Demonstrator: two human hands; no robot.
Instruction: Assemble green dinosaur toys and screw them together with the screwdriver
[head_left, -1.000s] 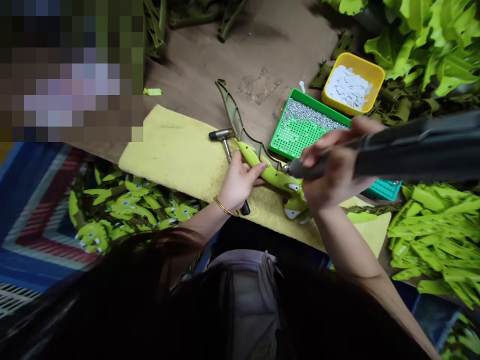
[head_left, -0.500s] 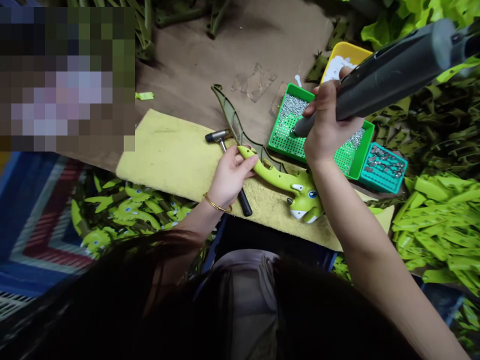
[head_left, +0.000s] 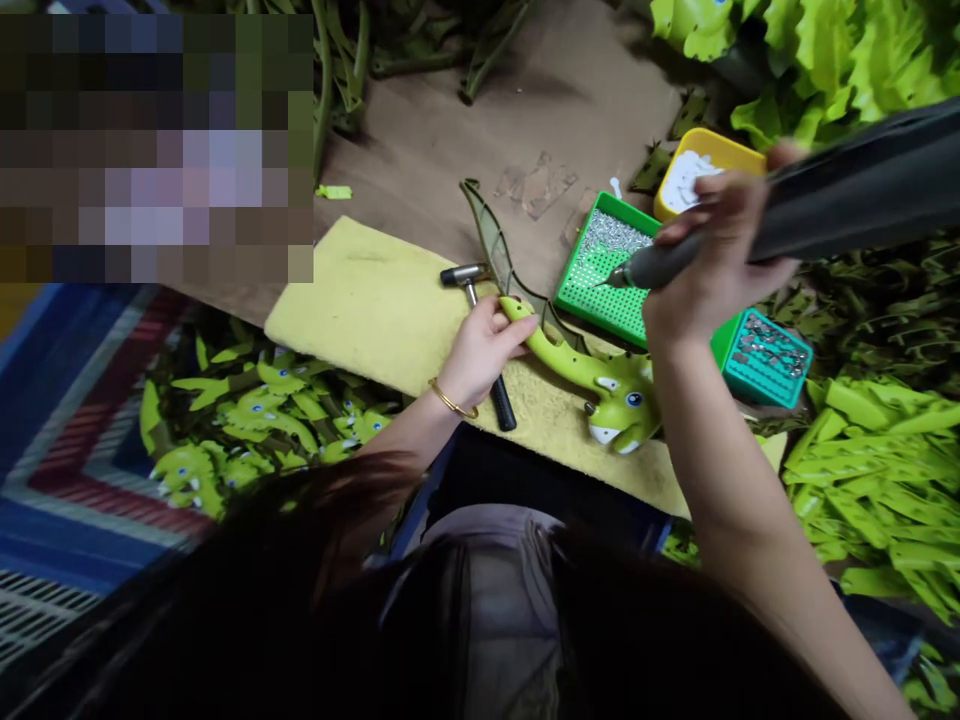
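My left hand (head_left: pixel 491 345) pinches the narrow end of a lime-green toy dinosaur (head_left: pixel 559 358), whose horned head with a blue eye rests on the yellow mat (head_left: pixel 360 290). Dark olive curved pieces (head_left: pixel 491 235) lie beside and behind it. Under my left wrist is a small hammer (head_left: pixel 501 395) with a black handle. My right hand (head_left: pixel 709 255) is wrapped round a dark electric screwdriver (head_left: pixel 840 190), its tip above the green tray (head_left: pixel 592 300) of small silver screws. Whether a screw sits on the tip I cannot make out.
A yellow tub (head_left: pixel 724 150) of white parts and a teal basket (head_left: pixel 769 370) of metal pieces flank the tray. Lime-green parts (head_left: pixel 877 480) are heaped at right. Below the mat's left side lie several dinosaur toys (head_left: pixel 262 410). Olive parts (head_left: pixel 352 60) stand at the back.
The screwdriver has lifted and pulled back to the right, so its tip shows over the tray. My left hand keeps its hold on the toy; the whole view has shifted slightly.
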